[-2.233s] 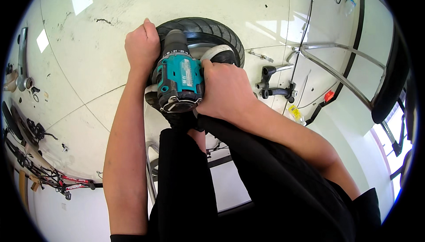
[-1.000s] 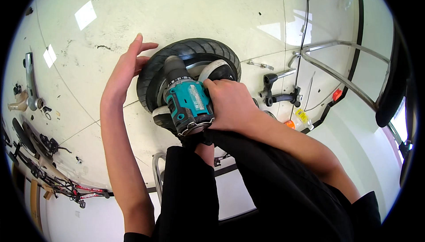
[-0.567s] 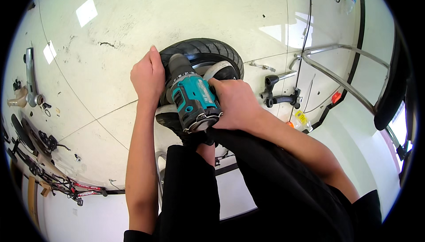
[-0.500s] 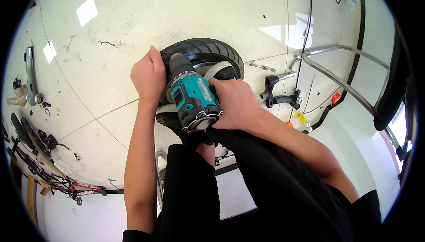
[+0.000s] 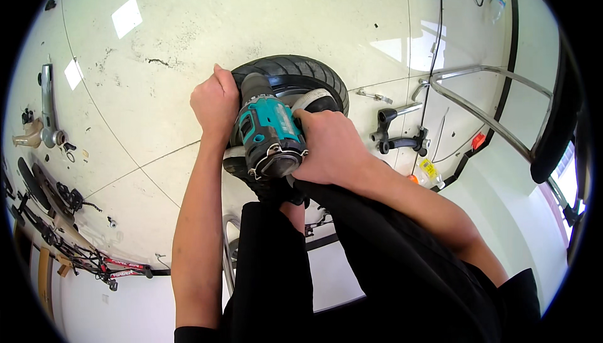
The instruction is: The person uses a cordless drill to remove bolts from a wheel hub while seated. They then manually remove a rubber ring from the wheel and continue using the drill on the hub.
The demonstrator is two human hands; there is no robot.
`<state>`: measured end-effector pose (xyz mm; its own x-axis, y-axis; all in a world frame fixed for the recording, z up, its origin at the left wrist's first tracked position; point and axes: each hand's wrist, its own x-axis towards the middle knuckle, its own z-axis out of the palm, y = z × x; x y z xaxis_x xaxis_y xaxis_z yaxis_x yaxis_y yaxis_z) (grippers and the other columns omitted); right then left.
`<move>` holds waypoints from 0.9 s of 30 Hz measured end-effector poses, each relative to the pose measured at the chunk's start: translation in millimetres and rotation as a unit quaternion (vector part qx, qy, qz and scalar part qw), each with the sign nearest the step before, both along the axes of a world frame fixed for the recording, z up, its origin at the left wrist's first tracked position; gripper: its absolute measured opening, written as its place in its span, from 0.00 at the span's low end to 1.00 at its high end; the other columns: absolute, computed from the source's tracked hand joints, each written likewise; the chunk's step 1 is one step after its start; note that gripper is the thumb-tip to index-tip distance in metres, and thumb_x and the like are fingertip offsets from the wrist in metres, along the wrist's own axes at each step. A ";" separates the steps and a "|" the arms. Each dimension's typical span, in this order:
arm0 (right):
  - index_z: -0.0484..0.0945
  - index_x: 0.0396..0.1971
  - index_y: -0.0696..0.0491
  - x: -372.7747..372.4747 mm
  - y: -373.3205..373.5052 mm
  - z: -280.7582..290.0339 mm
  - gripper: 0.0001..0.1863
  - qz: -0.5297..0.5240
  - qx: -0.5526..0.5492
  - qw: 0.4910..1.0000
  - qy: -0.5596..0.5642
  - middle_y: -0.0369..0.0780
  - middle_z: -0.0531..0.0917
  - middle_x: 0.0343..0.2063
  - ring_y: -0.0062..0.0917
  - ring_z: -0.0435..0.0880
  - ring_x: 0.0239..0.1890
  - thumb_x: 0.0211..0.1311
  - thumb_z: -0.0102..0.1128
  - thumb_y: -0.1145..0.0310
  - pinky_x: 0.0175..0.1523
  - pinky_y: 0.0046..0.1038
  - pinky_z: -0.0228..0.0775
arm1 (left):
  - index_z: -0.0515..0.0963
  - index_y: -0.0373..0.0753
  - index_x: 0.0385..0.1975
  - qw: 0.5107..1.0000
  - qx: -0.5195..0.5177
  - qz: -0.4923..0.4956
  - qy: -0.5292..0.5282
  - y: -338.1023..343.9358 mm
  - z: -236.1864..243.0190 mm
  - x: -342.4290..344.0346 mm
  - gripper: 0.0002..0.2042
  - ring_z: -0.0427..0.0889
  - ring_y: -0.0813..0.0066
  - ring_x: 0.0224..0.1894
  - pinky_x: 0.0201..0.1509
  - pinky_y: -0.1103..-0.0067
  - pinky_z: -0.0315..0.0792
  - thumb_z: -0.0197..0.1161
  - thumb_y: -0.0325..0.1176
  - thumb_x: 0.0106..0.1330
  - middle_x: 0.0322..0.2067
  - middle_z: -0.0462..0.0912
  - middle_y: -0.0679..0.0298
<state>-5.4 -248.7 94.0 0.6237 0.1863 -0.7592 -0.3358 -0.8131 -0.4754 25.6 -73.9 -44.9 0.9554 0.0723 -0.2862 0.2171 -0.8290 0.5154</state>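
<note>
A teal and black cordless drill (image 5: 272, 128) is held over the wheel (image 5: 295, 67), its dark chuck pointing away from me and down. My right hand (image 5: 334, 145) is closed on the drill from its right side; the handle is hidden behind the hand. Beside the chuck, at the tyre's left edge, my left hand (image 5: 215, 104) is closed in a fist with the thumb up; what its fingers hold is hidden. My shoe (image 5: 316, 101) presses against the wheel's right side, the other at its left. The drill hides the wheel's middle and the drill's tip.
At right lie black and silver metal parts (image 5: 397, 131), a clear bag with a yellow label (image 5: 430, 170) and a chrome tube frame (image 5: 477, 101). At left lie a grey metal post (image 5: 48, 101), bike wheels (image 5: 41, 186) and a red and black frame (image 5: 119, 267).
The drill body has tilted and shifted slightly left, its rear end now turned more toward me. My left hand has moved a little right with the view; both hands keep their grip.
</note>
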 end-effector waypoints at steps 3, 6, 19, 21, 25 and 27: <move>0.76 0.25 0.62 -1.7 2.8 -1.0 0.19 0.011 -0.006 1.000 -0.007 0.52 0.81 0.20 0.48 0.83 0.27 0.34 0.66 0.64 0.36 0.41 0.77 | 0.76 0.32 0.11 1.000 0.001 -0.006 -0.024 0.4 -2.8 -0.8 0.24 0.74 0.49 0.13 0.20 0.62 0.67 0.45 0.37 0.69 0.12 0.75 0.48; 0.75 0.26 0.62 -3.0 4.7 -0.6 0.19 0.019 -0.011 1.000 -0.013 0.52 0.81 0.20 0.48 0.83 0.26 0.35 0.66 0.64 0.35 0.40 0.77 | 0.76 0.32 0.11 0.999 0.001 -0.009 -0.033 0.4 -4.4 -0.9 0.24 0.74 0.49 0.13 0.20 0.62 0.67 0.45 0.37 0.69 0.12 0.75 0.48; 0.73 0.25 0.62 -16.9 6.4 -5.5 0.18 0.039 -0.011 0.996 -0.078 0.51 0.81 0.19 0.45 0.84 0.25 0.37 0.66 0.65 0.32 0.39 0.77 | 0.75 0.32 0.11 0.999 0.001 -0.010 -0.040 2.2 -7.3 -3.1 0.24 0.74 0.48 0.13 0.19 0.62 0.67 0.45 0.36 0.69 0.12 0.74 0.47; 0.73 0.25 0.62 -17.4 5.7 -5.4 0.18 0.043 -0.012 0.996 -0.073 0.51 0.81 0.19 0.45 0.84 0.25 0.37 0.66 0.64 0.32 0.39 0.77 | 0.75 0.32 0.11 0.999 0.002 -0.012 -0.042 1.6 -7.9 -3.9 0.24 0.74 0.48 0.13 0.19 0.62 0.67 0.45 0.36 0.69 0.12 0.74 0.47; 0.73 0.25 0.62 -17.2 3.1 -5.2 0.19 0.050 -0.014 0.996 -0.067 0.51 0.81 0.19 0.45 0.83 0.25 0.37 0.66 0.64 0.33 0.39 0.77 | 0.75 0.32 0.11 0.999 0.001 -0.005 -0.038 0.1 0.2 -3.2 0.24 0.74 0.49 0.13 0.20 0.62 0.67 0.45 0.37 0.69 0.12 0.74 0.48; 0.73 0.26 0.62 -17.8 3.1 -6.0 0.20 0.051 -0.012 0.997 -0.064 0.51 0.81 0.19 0.45 0.83 0.26 0.36 0.67 0.63 0.33 0.39 0.77 | 0.75 0.32 0.11 0.999 -0.002 -0.004 -0.036 -0.2 1.6 -5.0 0.24 0.74 0.49 0.13 0.20 0.62 0.67 0.45 0.37 0.69 0.12 0.74 0.48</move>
